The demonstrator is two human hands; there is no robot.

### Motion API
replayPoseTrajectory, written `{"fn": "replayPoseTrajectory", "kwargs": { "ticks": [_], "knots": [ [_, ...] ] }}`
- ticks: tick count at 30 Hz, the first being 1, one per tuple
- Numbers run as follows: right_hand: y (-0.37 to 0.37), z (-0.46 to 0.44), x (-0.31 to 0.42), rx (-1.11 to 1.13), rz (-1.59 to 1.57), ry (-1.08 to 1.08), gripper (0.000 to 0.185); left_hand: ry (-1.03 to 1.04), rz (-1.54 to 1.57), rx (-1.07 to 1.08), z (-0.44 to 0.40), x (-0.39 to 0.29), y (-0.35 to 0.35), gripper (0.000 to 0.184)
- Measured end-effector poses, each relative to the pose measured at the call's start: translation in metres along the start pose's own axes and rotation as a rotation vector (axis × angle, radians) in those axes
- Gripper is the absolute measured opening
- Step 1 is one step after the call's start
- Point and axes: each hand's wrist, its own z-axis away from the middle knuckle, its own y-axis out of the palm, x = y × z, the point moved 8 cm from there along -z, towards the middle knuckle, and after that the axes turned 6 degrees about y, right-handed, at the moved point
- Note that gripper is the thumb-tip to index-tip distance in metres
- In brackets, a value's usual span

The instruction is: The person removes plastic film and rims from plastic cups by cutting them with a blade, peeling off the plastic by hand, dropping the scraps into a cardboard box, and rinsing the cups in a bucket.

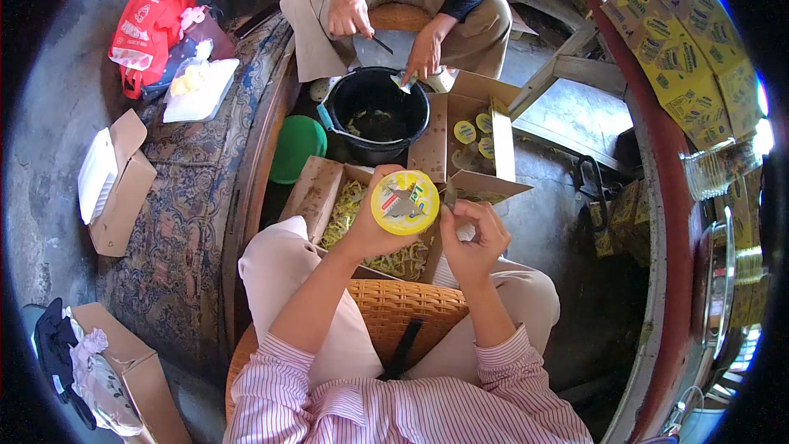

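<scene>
Your L hand is closed round the side of the cup, spread no wider than the cup itself; its yellow top faces you w/ a jagged grey patch mid-lid, torn or printed, can't tell. Your R hand is pinched down, thumb + fingertips on a small dark blade held just R of the cup; can't tell if its edge touches. So cup = in L grip, out in front of your knees, above the open box w/ yellow shreds. Straight past the L grip: black bucket, some scraps in it. Green lid is L of the bucket, beyond + left of your L grip. Beyond the R grip: a 2nd open carton w/ a few yellow-topped cups. Nearer you than both grips, btwn your legs: wicker seat. Far side of the bucket, a co-worker sits facing you: one hand on a knife, other hand pinching a pale piece at the bucket rim.
</scene>
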Motion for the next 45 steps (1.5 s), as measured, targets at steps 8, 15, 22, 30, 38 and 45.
{"fn": "replayPoseTrajectory", "kwargs": {
  "ticks": [8,15,22,30,38,45],
  "knots": [
    [0.005,0.002,0.006,0.009,0.050,-0.041,0.016,-0.017,-0.042,0.007,0.001,0.002,-0.001,0.072],
    [0.004,0.002,0.008,0.001,0.078,-0.059,0.017,-0.015,-0.007,0.028,0.000,0.003,0.004,0.073],
    [0.004,-0.003,0.005,0.076,0.032,-0.070,0.017,-0.006,-0.072,0.092,0.003,0.005,0.006,0.074],
    [0.006,-0.003,0.002,0.117,0.014,-0.058,0.017,0.000,-0.079,0.131,0.000,-0.003,0.007,0.073],
    [0.003,-0.005,0.002,0.051,0.003,-0.050,0.016,0.012,-0.058,0.064,-0.001,0.004,0.007,0.072],
    [0.006,0.000,0.004,0.055,0.019,-0.050,0.016,0.036,-0.032,0.016,-0.002,0.004,-0.001,0.071]
  ]
}}
